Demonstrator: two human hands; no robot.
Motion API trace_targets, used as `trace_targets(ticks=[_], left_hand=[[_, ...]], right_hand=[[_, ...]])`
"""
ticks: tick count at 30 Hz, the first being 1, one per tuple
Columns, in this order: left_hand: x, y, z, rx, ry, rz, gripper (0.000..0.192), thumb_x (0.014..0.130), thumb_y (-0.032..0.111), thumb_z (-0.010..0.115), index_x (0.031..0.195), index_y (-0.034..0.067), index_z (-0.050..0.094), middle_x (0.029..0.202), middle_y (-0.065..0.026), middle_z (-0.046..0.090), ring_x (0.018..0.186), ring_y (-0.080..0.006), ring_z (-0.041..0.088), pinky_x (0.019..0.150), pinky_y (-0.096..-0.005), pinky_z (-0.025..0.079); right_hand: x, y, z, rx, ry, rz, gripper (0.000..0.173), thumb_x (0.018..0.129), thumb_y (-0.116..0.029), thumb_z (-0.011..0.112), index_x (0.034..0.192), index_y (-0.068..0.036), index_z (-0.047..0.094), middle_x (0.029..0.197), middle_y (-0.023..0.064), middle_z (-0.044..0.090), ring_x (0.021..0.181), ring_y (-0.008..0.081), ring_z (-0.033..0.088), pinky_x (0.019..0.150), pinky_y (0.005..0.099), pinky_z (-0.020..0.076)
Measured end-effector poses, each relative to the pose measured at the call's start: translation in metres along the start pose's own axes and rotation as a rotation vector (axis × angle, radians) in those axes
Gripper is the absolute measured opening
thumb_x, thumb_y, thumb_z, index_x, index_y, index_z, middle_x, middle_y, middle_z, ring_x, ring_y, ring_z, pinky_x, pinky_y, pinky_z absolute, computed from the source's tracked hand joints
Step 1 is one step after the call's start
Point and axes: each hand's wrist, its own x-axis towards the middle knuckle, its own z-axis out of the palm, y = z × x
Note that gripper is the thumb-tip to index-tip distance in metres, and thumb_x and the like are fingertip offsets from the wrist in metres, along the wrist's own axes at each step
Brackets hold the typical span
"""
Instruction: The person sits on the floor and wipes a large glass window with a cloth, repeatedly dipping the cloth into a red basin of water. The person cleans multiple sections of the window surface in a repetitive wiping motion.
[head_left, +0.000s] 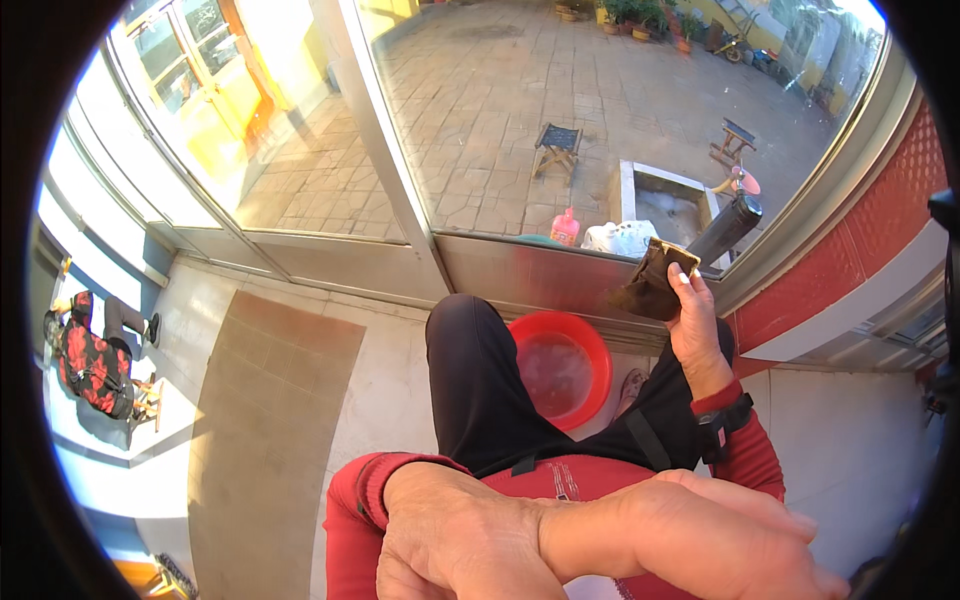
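My right hand (694, 322) is raised over my right knee. Its thumb and fingers pinch a dark brown, flat piece of cloth or leather (652, 286) with a frayed, lighter edge. Between my knees on the floor stands a red plastic basin (601, 367) holding cloudy, sudsy water. My left hand (480, 525) is very close to the camera at the bottom, with its thumb stretched to the right. The rest of its fingers run out of the picture, so what they do is hidden.
A metal-framed glass partition (517, 259) rises just ahead. Behind the glass are a pink bottle (565, 227), a white bag (619, 238), a concrete sink (627, 191) and a folding stool (558, 138). A brown mat (270, 405) lies left, near a seated person (97, 360).
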Motion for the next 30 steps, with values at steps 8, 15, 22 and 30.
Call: trace_targets(ticks=[8, 15, 22, 30], left_hand=[[0.015, -0.024, -0.008, -0.027, 0.097, -0.231, 0.031, 0.099, 0.036, 0.068, 0.087, 0.008, 0.066, 0.144, -0.0270, 0.046, 0.144, -0.0523, 0.036, 0.116, -0.0679, 0.033], [0.006, -0.010, -0.122, 0.460, 0.183, -0.437, 0.014, 0.098, 0.013, 0.073, 0.094, 0.004, 0.063, 0.143, -0.0217, 0.052, 0.143, -0.0357, 0.046, 0.119, -0.0518, 0.036], [-0.084, -0.038, -0.252, 0.736, 0.464, -0.797, 0.011, 0.103, -0.001, 0.058, 0.106, 0.003, 0.067, 0.131, -0.0057, 0.063, 0.110, -0.0128, 0.059, 0.098, -0.0285, 0.048], [-0.207, -0.050, -0.327, 0.841, 0.579, -1.047, 0.012, 0.101, 0.007, 0.064, 0.109, 0.001, 0.072, 0.109, -0.0048, 0.071, 0.099, -0.0101, 0.064, 0.090, -0.0275, 0.052]], right_hand=[[-0.014, -0.044, -0.031, 0.026, 0.091, -0.054, 0.038, 0.103, -0.025, 0.068, 0.136, -0.008, 0.061, 0.125, 0.0021, 0.068, 0.111, 0.0146, 0.068, 0.095, 0.0316, 0.0584], [0.064, -0.195, -0.059, -0.546, 0.324, -1.062, 0.041, 0.101, -0.028, 0.070, 0.133, -0.005, 0.062, 0.129, 0.0030, 0.066, 0.114, 0.0160, 0.063, 0.094, 0.0310, 0.0524], [0.170, -0.315, 0.005, -1.420, 1.005, -1.538, 0.036, 0.094, -0.026, 0.073, 0.122, -0.006, 0.065, 0.119, 0.0139, 0.063, 0.113, 0.0383, 0.056, 0.100, 0.0499, 0.0413], [0.179, -0.182, 0.073, -1.971, -0.229, -1.771, 0.058, 0.073, -0.010, 0.069, 0.130, -0.013, 0.065, 0.136, 0.0032, 0.058, 0.124, 0.0298, 0.054, 0.105, 0.0452, 0.0435]])
